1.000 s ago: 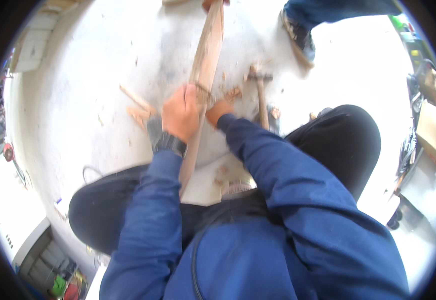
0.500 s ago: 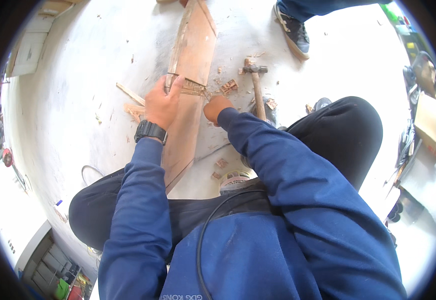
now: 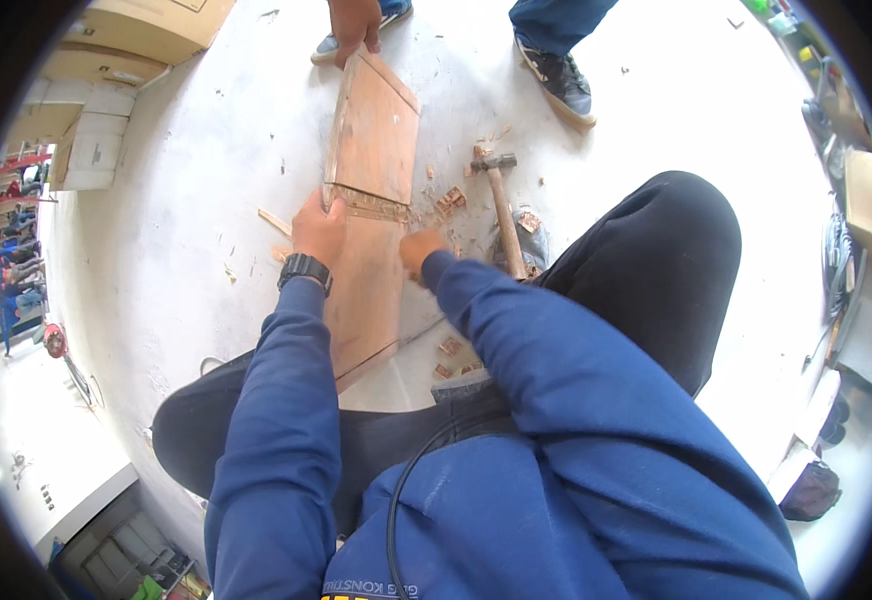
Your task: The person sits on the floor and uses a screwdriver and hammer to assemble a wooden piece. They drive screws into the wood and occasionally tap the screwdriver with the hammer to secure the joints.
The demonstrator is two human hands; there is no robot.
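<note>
The fingers of the left hand (image 3: 318,238) are clamped on the left edge of a wooden board (image 3: 364,285), just beside a rough groove (image 3: 368,204) that runs across it. The fingers of the right hand (image 3: 422,250) are curled in near the board's right edge, below the groove's right end; I cannot tell whether they hold anything. The board lies between the 2 hands, its near end toward the lap and its far end, well beyond the left fingers, held by 1 hand of another person (image 3: 356,25). Wood chips (image 3: 450,202) lie on the floor (image 3: 196,190) just beyond the right fingers. Farther right of them lies a hammer (image 3: 505,225), head pointing away. A thin wood strip (image 3: 274,221) lies left of the left fingers.
</note>
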